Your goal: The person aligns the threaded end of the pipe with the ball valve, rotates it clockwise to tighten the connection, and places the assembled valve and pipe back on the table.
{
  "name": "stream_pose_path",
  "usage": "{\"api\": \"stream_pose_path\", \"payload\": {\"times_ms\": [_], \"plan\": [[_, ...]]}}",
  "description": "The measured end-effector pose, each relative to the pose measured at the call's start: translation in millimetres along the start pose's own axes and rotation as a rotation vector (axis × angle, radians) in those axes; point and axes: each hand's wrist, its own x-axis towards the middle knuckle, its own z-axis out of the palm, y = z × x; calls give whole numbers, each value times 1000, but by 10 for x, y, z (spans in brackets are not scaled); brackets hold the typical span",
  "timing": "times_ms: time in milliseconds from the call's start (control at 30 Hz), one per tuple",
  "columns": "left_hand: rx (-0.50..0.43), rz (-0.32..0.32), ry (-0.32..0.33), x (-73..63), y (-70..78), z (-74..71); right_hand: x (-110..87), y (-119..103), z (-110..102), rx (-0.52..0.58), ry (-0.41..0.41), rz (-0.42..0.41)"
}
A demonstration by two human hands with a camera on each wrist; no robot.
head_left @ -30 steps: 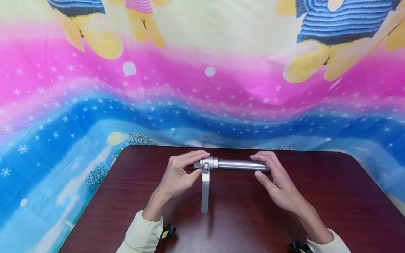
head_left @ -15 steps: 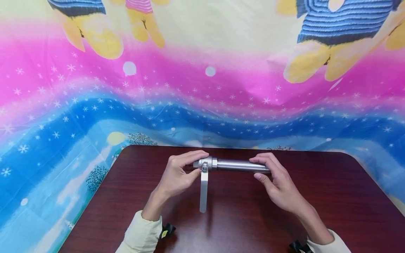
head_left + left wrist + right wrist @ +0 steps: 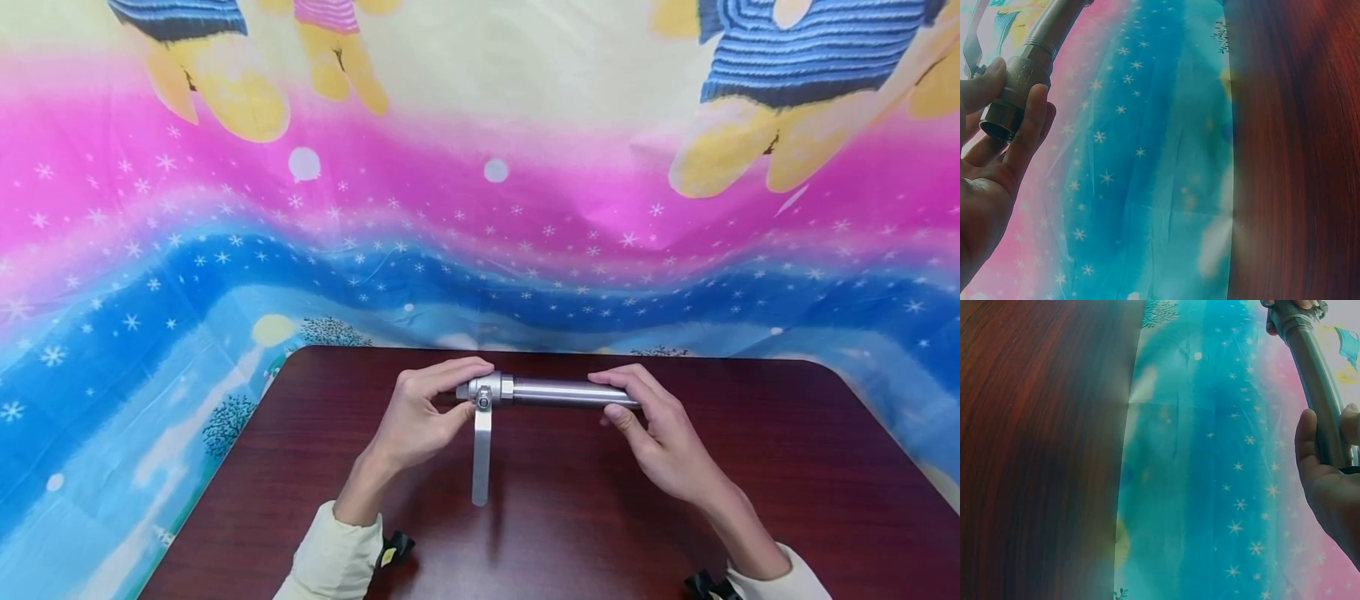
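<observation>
A metal ball valve (image 3: 487, 388) joins the left end of a smooth steel pipe (image 3: 555, 392), both level in the head view. From the valve body, its flat lever handle (image 3: 482, 458) points toward the person. My left hand (image 3: 416, 417) pinches the valve body between thumb and fingers; the left wrist view shows the open threaded end of the valve (image 3: 1021, 78) between them. Around the other end of the pipe, my right hand (image 3: 667, 442) holds with thumb below and fingers above. In the right wrist view, the hand covers part of the pipe (image 3: 1316, 381) near its end.
Beneath both hands lies a dark red-brown wooden table (image 3: 555, 533) with rounded far corners. A patterned cloth (image 3: 480, 225) in pink and blue hangs behind it. Small black devices, one at the left cuff (image 3: 396, 548), sit by both wrists.
The valve and pipe have shifted very slightly left, the lever with them. The right fingers have come down a little closer on the pipe. The left hand keeps its hold on the valve.
</observation>
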Motion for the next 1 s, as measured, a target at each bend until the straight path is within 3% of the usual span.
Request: {"api": "stream_pose_path", "payload": {"times_ms": [1000], "plan": [[-5,19,2,3,-1,3,6,4,19,-72,36,-29]]}}
